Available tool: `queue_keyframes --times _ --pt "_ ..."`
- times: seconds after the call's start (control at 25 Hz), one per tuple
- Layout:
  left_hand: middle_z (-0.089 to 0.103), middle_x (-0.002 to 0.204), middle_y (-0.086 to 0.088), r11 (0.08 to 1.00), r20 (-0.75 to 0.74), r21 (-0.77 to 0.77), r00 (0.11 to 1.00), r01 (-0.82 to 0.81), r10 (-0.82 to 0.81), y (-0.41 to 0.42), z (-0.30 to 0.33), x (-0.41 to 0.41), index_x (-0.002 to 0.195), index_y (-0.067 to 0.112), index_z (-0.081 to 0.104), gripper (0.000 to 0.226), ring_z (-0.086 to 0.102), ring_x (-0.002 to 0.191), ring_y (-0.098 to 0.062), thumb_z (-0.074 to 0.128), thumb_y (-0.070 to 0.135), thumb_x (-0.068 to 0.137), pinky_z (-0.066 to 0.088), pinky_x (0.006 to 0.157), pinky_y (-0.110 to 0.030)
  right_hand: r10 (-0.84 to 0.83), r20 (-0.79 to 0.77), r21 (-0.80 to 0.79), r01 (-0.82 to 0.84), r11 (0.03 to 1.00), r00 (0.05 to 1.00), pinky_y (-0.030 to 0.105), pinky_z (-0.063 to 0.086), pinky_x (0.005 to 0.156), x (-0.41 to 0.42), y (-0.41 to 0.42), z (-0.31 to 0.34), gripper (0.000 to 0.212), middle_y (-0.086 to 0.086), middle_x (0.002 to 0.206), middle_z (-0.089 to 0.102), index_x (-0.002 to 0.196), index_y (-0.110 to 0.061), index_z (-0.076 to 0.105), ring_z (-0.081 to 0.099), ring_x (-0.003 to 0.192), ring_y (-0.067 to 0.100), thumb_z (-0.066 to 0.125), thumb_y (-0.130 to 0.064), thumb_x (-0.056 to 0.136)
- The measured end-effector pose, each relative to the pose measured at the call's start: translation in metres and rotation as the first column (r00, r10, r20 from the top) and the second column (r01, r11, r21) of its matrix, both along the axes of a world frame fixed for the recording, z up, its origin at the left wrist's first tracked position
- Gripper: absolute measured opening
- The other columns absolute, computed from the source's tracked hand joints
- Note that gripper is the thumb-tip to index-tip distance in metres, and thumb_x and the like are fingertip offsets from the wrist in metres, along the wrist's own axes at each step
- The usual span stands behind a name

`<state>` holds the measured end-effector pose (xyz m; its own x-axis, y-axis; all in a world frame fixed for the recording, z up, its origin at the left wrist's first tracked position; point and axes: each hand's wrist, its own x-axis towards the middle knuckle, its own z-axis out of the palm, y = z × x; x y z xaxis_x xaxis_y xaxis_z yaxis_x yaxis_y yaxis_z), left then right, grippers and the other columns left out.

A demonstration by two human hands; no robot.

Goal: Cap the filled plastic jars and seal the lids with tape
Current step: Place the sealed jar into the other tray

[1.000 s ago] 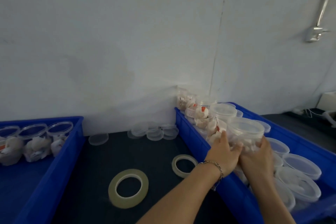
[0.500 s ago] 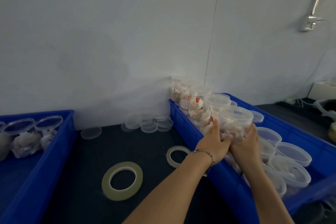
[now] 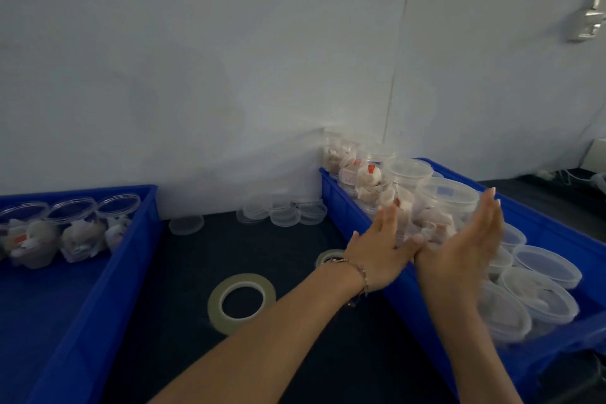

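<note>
At three o'clock, left hand (image 3: 377,248) and right hand (image 3: 465,248) flank the capped jar (image 3: 442,207), fingers spread; light, slippery plastic, best gripped round its sides.

Capped filled jar (image 3: 441,207) upright in right bin (image 3: 403,275).

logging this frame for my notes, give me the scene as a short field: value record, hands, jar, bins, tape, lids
left hand: open, fingers straight, beside the capped jar
right hand: open, palm facing the jar, not gripping it
jar: capped, filled, upright on other jars in the right bin
right bin: holds capped jars
left bin: uncapped filled jars in a row
tape: large roll flat on the dark table; smaller roll behind the left wrist
loose lids: cluster by the wall
</note>
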<state>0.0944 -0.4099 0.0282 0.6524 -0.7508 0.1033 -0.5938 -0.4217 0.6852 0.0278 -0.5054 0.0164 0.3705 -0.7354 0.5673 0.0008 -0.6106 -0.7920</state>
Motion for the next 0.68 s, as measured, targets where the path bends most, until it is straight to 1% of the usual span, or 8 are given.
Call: queue_keyframes --times 0.12,0.16,0.24,0.28,0.36,0.44,0.52,0.68 --pt "0.021 0.156 0.007 0.981 0.116 -0.182 0.989 -0.064 0.086 0.064 0.002 -0.010 0.151 0.028 0.008 0.058 0.015 0.143 -0.006 0.037 0.034 0.101 0.000 0.120 -0.035 0.179 0.003 -0.267 -0.171 0.948 0.984 0.030 0.032 0.103 0.009 0.083 -0.024 0.061 -0.025 0.142 0.037 0.139 -0.045 0.030 0.031 0.128 -0.008 0.055 -0.017 0.091" --pt "0.023 0.155 0.011 0.971 0.194 -0.215 0.970 -0.103 0.146 0.088 0.001 -0.013 0.150 0.028 0.015 0.054 0.014 0.142 -0.001 0.037 0.026 0.101 -0.003 0.118 -0.026 0.238 -0.030 -0.280 -0.237 0.930 0.971 0.025 0.038 0.097 0.015 0.109 -0.024 0.039 -0.042 0.128 0.042 0.126 -0.058 0.039 0.041 0.117 -0.017 0.048 -0.036 0.095" --pt "0.029 0.152 0.014 0.954 0.240 -0.231 0.939 -0.192 0.247 0.134 -0.001 -0.014 0.148 0.029 0.025 0.051 0.018 0.140 0.003 0.040 0.017 0.100 -0.006 0.111 -0.009 0.443 -0.054 -0.099 -0.446 0.889 0.895 0.013 0.050 0.074 0.027 0.153 -0.029 0.017 -0.044 0.104 0.055 0.108 -0.062 0.050 0.056 0.098 -0.018 0.043 -0.056 0.094" --pt "0.035 0.149 0.014 0.943 0.224 -0.224 0.929 -0.245 0.294 0.157 -0.002 -0.014 0.146 0.030 0.028 0.051 0.026 0.137 0.002 0.041 0.016 0.099 -0.003 0.110 -0.006 0.548 -0.084 -0.081 -0.553 0.829 0.832 0.011 0.051 0.069 0.028 0.173 -0.027 0.018 -0.040 0.103 0.059 0.108 -0.059 0.053 0.059 0.094 -0.016 0.046 -0.057 0.091" --pt "0.047 0.139 0.012 0.910 0.187 -0.215 0.899 -0.355 0.395 0.208 -0.003 -0.012 0.142 0.032 0.035 0.049 0.045 0.124 -0.003 0.044 0.015 0.097 0.023 0.113 -0.016 0.650 -0.173 -0.105 -0.671 0.734 0.740 0.019 0.052 0.080 0.041 0.217 -0.037 0.025 -0.027 0.116 0.061 0.112 -0.055 0.056 0.060 0.104 -0.007 0.054 -0.056 0.086" --pt "0.053 0.131 0.010 0.871 0.159 -0.232 0.866 -0.434 0.474 0.253 -0.001 -0.011 0.138 0.030 0.041 0.046 0.052 0.114 -0.004 0.045 0.013 0.096 0.042 0.101 -0.023 0.693 -0.205 -0.246 -0.722 0.646 0.691 0.027 0.045 0.094 0.051 0.254 -0.035 0.042 -0.010 0.131 0.057 0.125 -0.043 0.053 0.054 0.119 0.004 0.066 -0.031 0.087" --pt "0.061 0.121 0.003 0.815 0.124 -0.265 0.820 -0.515 0.558 0.293 0.001 -0.004 0.132 0.025 0.048 0.038 0.059 0.105 -0.008 0.044 0.011 0.097 0.048 0.092 -0.023 0.758 -0.157 -0.288 -0.763 0.578 0.633 0.026 0.038 0.102 0.066 0.295 -0.027 0.067 0.002 0.142 0.045 0.139 -0.019 0.041 0.041 0.128 0.008 0.068 -0.003 0.081" --pt "0.067 0.094 -0.001 0.675 0.002 -0.283 0.703 -0.681 0.711 0.361 0.014 0.023 0.120 0.017 0.057 0.027 0.065 0.085 -0.014 0.040 0.013 0.099 0.054 0.076 -0.026 0.824 -0.306 -0.226 -0.877 0.424 0.477 0.030 0.039 0.106 0.094 0.366 -0.002 0.070 0.008 0.145 0.037 0.148 -0.011 0.021 0.041 0.130 0.016 0.059 -0.006 0.090"
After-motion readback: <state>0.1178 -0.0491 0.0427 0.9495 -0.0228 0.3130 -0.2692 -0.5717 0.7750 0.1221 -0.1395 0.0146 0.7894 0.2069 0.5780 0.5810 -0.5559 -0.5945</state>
